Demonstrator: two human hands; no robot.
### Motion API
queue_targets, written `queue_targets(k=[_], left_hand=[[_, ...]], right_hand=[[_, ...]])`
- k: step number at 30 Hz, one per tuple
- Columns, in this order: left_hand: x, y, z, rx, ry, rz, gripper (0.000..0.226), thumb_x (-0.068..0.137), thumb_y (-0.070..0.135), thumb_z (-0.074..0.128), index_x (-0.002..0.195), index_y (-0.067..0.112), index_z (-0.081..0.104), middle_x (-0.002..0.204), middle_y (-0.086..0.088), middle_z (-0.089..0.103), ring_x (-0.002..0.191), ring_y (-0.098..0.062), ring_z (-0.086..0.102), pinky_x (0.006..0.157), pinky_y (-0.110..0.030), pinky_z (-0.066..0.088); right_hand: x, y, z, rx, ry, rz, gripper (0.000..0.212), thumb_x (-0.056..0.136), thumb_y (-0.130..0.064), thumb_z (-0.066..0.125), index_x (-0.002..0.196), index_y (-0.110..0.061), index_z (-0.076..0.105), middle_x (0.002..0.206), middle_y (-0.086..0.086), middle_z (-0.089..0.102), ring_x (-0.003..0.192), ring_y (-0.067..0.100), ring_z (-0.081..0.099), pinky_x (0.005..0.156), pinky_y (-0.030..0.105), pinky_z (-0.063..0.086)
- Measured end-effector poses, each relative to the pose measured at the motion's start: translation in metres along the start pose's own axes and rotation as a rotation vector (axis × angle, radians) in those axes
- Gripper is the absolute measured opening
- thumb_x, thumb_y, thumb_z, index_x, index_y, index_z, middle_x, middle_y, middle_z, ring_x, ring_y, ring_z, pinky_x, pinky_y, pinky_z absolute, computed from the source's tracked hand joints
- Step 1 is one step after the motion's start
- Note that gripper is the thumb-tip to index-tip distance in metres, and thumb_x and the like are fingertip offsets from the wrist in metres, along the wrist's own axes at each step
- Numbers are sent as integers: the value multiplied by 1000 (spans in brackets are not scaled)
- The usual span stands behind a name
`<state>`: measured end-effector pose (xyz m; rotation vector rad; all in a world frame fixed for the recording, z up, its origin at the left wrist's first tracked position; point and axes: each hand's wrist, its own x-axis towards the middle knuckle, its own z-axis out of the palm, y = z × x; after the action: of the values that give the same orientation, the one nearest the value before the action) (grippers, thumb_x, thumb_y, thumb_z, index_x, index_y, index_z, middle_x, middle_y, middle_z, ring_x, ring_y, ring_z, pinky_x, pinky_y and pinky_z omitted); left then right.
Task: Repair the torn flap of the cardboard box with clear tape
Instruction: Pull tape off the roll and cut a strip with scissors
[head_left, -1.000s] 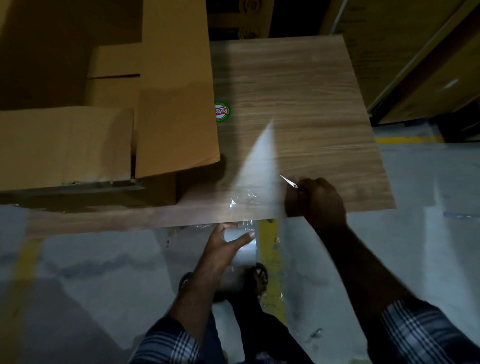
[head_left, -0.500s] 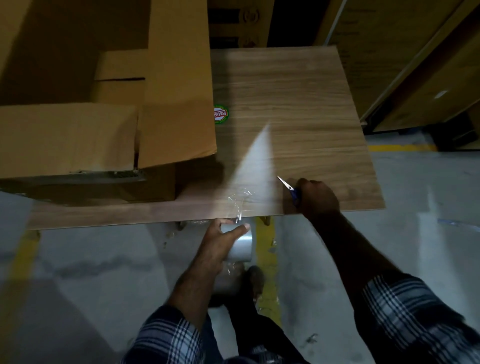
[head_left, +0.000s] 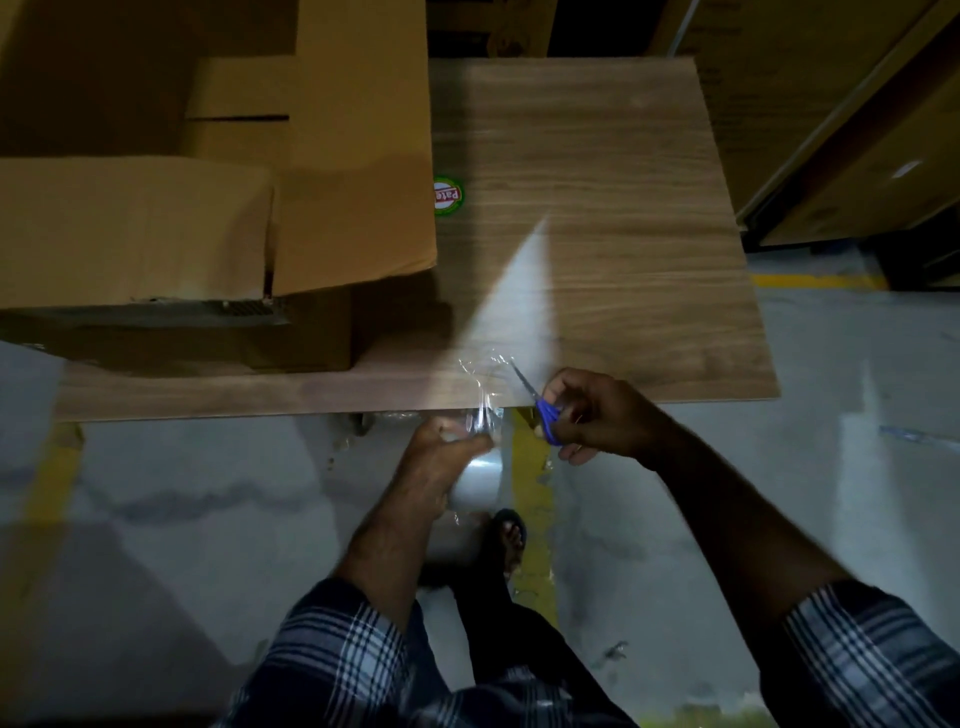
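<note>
1. Standing at the near edge of the table (head_left: 597, 182), the person works below its rim, with the hands close together but not touching.
2. The left hand (head_left: 441, 452) curls round the tape roll (head_left: 478, 480), holding it just under the table edge.
3. A crinkled strip of clear tape (head_left: 485, 387) runs from the roll up onto the edge of the tabletop, where its end looks stuck down.
4. The right hand (head_left: 597, 415) grips blue-handled scissors (head_left: 537, 402), fingers through or round the loops; the blades point up and left, just beside the strip. Whether the blades are parted is too small to tell.
5. The box (head_left: 218, 208) sits well apart on the left part of the table, with its flaps up and open. One flap (head_left: 135, 228) hangs toward the person over a ragged, dark edge; I take this for the torn one, though the tear itself is hard to make out in the dim light.
6. No tape shows on the box, so by my reckoning the repair has not begun.
7. Progress seems early: a length is pulled out and about to be cut.
8. Left to do, as I judge it: snip the strip, carry it to the box, line up the torn edges, and press the tape flat across them.
</note>
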<state>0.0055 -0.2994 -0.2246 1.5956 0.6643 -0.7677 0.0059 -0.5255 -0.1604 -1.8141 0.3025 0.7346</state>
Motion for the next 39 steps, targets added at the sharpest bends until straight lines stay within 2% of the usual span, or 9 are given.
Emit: queue_targets(k=[4, 7, 9, 13, 16, 23, 29, 32, 39], left_hand=[[-6, -19, -8, -38, -31, -56, 41, 71, 37, 91, 94, 9, 70, 94, -14, 75, 89, -31, 70, 81, -39, 52], [-7, -12, -14, -35, -161, -86, 50, 72, 26, 90, 109, 0, 70, 102, -20, 78, 101, -42, 72, 92, -52, 56], [-10, -7, -17, -73, -188, -123, 48, 79, 17, 85, 117, -5, 66, 101, -23, 77, 87, -35, 76, 80, -46, 61], [-16, -1, -23, -173, -301, -201, 29, 87, 8, 75, 113, -1, 65, 92, -21, 78, 68, -28, 74, 58, -39, 63], [-11, 3, -29, -132, -330, -203, 39, 86, 9, 76, 122, -4, 66, 100, -22, 77, 75, -29, 76, 65, -40, 64], [-5, 1, -28, -118, -335, -191, 25, 89, 5, 72, 112, -3, 72, 92, -20, 78, 71, -26, 76, 67, -39, 63], [-5, -14, -36, 1, -394, -230, 45, 65, 27, 91, 108, 31, 79, 103, -3, 79, 87, -22, 69, 75, -34, 54], [0, -16, -34, -47, -354, -257, 26, 76, 22, 86, 100, 29, 81, 93, 0, 78, 82, -21, 69, 69, -30, 54], [8, -12, -23, -70, -265, -201, 30, 57, 6, 74, 82, 19, 85, 103, -17, 77, 104, -40, 67, 103, -48, 48]], right_hand=[[-5, 5, 1, -41, -195, 96, 35, 83, -11, 82, 110, -6, 59, 86, 21, 74, 71, 26, 69, 78, 52, 61], [-1, 11, 5, -81, -340, 230, 48, 72, -33, 85, 108, -10, 64, 108, 28, 72, 78, 27, 64, 82, 46, 60], [5, 14, 6, -86, -388, 266, 48, 72, -37, 82, 109, -9, 68, 100, 27, 71, 79, 26, 64, 82, 44, 59], [19, 22, 7, -116, -439, 271, 17, 95, -20, 68, 109, -14, 75, 94, 13, 69, 84, 25, 63, 79, 34, 59], [29, 24, 7, -102, -483, 283, 17, 99, -17, 63, 109, -19, 77, 93, 11, 68, 81, 22, 63, 76, 30, 58], [46, 29, 9, -51, -560, 284, 21, 96, -23, 67, 115, -20, 77, 83, 1, 72, 74, 14, 66, 74, 27, 59], [50, 34, 6, -14, -595, 277, 20, 94, -18, 68, 112, -19, 77, 82, 2, 71, 74, 16, 64, 72, 26, 59], [50, 36, 6, -16, -596, 285, 20, 94, -17, 68, 113, -18, 76, 79, 1, 71, 71, 15, 63, 71, 25, 59], [55, 35, 8, -54, -584, 293, 21, 94, -18, 69, 114, -16, 76, 79, 1, 70, 67, 12, 63, 68, 24, 58]])
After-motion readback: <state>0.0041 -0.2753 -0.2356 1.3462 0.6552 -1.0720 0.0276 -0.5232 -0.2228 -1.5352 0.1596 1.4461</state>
